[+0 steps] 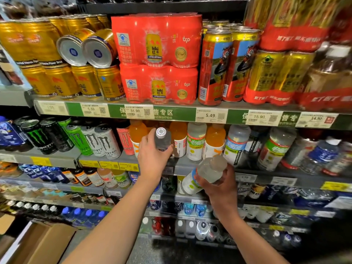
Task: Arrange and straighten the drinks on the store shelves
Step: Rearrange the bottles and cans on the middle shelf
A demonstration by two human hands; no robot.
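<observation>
Bottles beside Monster cans

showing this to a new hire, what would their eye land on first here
Probably the red multipacks stacked two high on the top shelf, with two gold cans lying on their sides just left of them. Next, the two hands in front of the second shelf: the left hand grips a clear bottle, the right hand holds a tilted one.

Grey store shelving with price strips; dark floor; cardboard box at 7 o'clock.
</observation>
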